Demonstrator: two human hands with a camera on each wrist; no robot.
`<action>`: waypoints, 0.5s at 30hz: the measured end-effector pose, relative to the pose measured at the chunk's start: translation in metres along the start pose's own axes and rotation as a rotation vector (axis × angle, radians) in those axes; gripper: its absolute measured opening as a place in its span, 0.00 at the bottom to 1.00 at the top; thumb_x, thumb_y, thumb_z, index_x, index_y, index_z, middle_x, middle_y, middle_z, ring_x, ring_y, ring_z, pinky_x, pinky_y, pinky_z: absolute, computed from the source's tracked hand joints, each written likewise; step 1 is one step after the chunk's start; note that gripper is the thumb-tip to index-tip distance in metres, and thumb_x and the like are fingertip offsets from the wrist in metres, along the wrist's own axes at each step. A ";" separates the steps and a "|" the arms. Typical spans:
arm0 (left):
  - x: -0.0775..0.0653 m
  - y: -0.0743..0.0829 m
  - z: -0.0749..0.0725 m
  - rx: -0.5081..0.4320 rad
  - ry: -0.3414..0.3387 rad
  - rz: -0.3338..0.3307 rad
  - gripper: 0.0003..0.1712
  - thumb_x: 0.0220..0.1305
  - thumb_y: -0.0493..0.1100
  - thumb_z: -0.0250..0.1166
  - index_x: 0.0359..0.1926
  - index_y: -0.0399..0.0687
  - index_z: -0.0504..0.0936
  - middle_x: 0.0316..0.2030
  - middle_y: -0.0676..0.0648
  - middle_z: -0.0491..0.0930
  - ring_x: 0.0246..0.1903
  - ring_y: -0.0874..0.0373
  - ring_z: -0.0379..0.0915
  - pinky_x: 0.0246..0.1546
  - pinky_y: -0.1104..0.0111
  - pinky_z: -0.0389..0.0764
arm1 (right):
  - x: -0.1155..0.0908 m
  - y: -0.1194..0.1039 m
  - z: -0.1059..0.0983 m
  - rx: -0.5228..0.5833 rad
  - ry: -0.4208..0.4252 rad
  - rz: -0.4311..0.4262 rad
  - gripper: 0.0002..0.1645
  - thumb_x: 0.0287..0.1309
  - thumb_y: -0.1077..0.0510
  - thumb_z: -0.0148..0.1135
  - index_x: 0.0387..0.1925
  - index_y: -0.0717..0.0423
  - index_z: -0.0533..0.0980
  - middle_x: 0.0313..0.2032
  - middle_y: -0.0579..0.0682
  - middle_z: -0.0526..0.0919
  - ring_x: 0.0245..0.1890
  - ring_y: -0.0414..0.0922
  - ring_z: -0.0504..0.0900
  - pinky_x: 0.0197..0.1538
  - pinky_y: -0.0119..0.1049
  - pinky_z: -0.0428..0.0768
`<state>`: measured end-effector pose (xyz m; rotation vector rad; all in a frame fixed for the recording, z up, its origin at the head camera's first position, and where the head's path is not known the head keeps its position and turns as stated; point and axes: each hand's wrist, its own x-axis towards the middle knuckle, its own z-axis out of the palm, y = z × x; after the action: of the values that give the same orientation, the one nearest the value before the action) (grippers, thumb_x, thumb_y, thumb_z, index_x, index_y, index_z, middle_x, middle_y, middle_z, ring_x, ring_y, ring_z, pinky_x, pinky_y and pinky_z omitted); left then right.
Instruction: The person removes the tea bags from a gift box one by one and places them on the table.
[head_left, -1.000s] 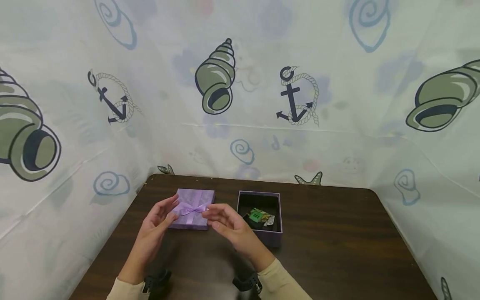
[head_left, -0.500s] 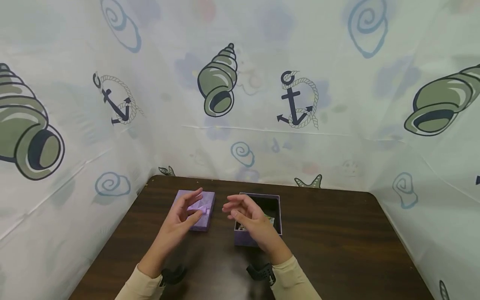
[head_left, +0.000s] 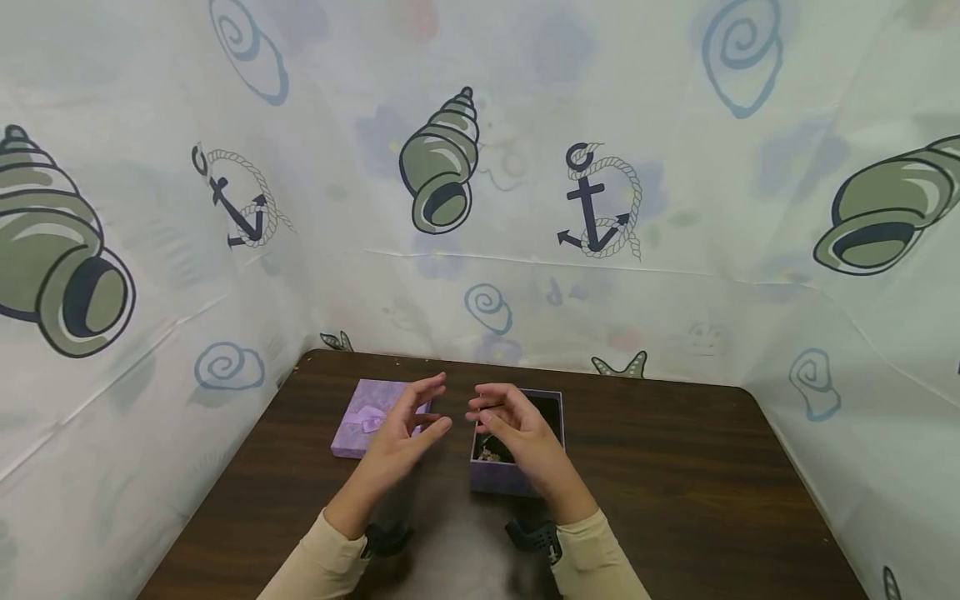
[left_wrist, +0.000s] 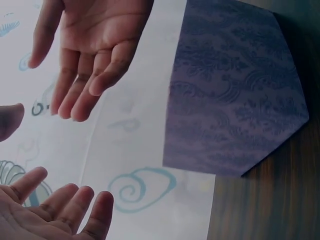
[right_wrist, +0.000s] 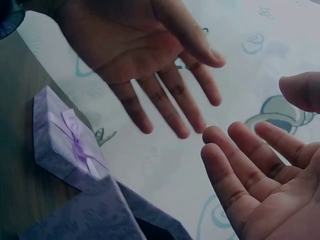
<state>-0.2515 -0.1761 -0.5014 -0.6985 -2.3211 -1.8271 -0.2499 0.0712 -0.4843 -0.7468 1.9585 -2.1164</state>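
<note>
Both hands hang in the air over the table with relaxed fingers, palms facing each other, holding nothing. In the head view the left hand [head_left: 397, 437] overlaps the right part of a purple lid [head_left: 352, 442] with a lilac ribbon bow [head_left: 369, 418]. The right hand [head_left: 528, 437] is in front of an uncovered purple box [head_left: 498, 478] and hides much of its dark inside. A bit of the small patterned contents [head_left: 491, 452] shows at the box's left. The right wrist view shows the lid [right_wrist: 65, 145] lying flat, bow up, beyond the box [right_wrist: 95, 215].
A dark brown wooden table [head_left: 675, 483] carries the box and lid. White cloth [head_left: 525, 317] printed with shells and anchors hangs behind it and along both sides. Black straps [head_left: 534, 537] sit on the wrists, below beige sleeves [head_left: 592, 550].
Both hands have moved to the right, from in front of the lid toward the box. The left hand now uncovers the bow, and the right hand covers more of the box. Lid and box stay put.
</note>
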 end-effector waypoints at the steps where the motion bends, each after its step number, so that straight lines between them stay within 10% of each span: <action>1: 0.002 -0.001 0.003 0.002 -0.005 -0.008 0.37 0.79 0.42 0.67 0.82 0.56 0.64 0.82 0.47 0.65 0.80 0.39 0.64 0.69 0.48 0.79 | 0.000 0.000 -0.002 0.001 0.007 0.006 0.26 0.84 0.54 0.58 0.75 0.55 0.69 0.67 0.70 0.75 0.68 0.65 0.80 0.67 0.43 0.84; 15: 0.018 -0.019 0.045 0.090 -0.142 -0.135 0.49 0.76 0.52 0.72 0.86 0.49 0.56 0.82 0.37 0.58 0.82 0.38 0.55 0.75 0.35 0.67 | -0.001 0.003 -0.024 -0.068 0.074 0.101 0.31 0.83 0.48 0.60 0.78 0.56 0.68 0.71 0.68 0.74 0.66 0.59 0.83 0.68 0.51 0.83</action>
<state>-0.2664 -0.1319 -0.5240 -0.6969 -2.5827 -1.7651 -0.2607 0.0920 -0.4876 -0.5752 2.0685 -2.0564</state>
